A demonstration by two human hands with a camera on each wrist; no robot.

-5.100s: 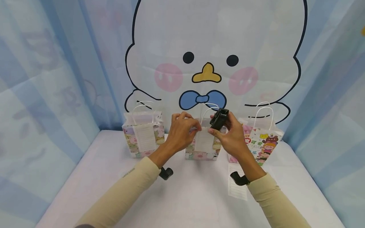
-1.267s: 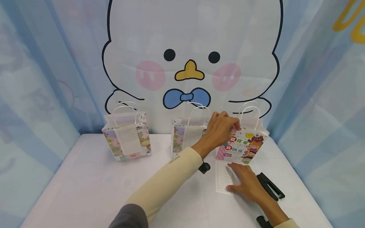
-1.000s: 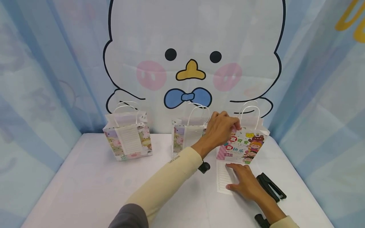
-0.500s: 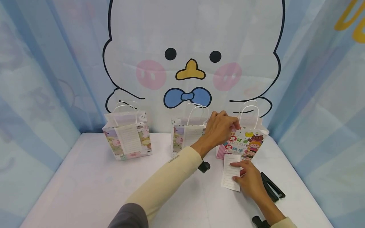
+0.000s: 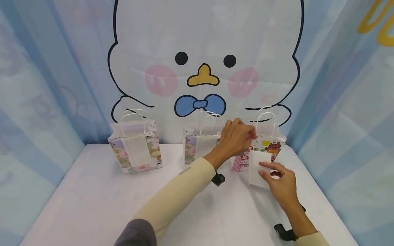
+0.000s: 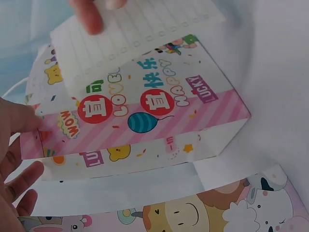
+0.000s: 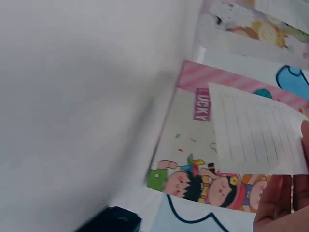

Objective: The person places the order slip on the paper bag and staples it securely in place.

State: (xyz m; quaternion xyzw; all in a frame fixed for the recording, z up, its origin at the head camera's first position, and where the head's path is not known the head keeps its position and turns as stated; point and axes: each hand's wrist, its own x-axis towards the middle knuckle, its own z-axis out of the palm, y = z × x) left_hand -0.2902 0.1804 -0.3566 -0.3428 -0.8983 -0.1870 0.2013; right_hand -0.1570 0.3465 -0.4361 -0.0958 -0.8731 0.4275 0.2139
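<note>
In the head view, my left hand [image 5: 235,138] holds the top left edge of the rightmost paper gift bag [image 5: 240,164], thumb in front and fingers behind the rim. This bag has a pink striped side with "LUCKY" lettering [image 6: 202,89]. My right hand [image 5: 283,182] pinches a lined paper slip [image 5: 257,167] by its right edge, thumb against fingers. The slip is raised off the table and overlaps the bag's lower front. In the right wrist view the slip [image 7: 258,130] curves slightly before the printed front. A black stapler [image 5: 303,207] is mostly hidden behind my right wrist.
A middle gift bag [image 5: 190,152] and a left gift bag [image 5: 123,155] stand along the back of the white table [image 5: 107,205], each with a lined slip on its front. White handles rise from all the bags. A printed curtain [image 5: 203,37] hangs close behind.
My right hand has put the stapler down, picked up the slip from the table and raised it toward the right bag. My left hand moved from the middle bag to the right bag's rim.
</note>
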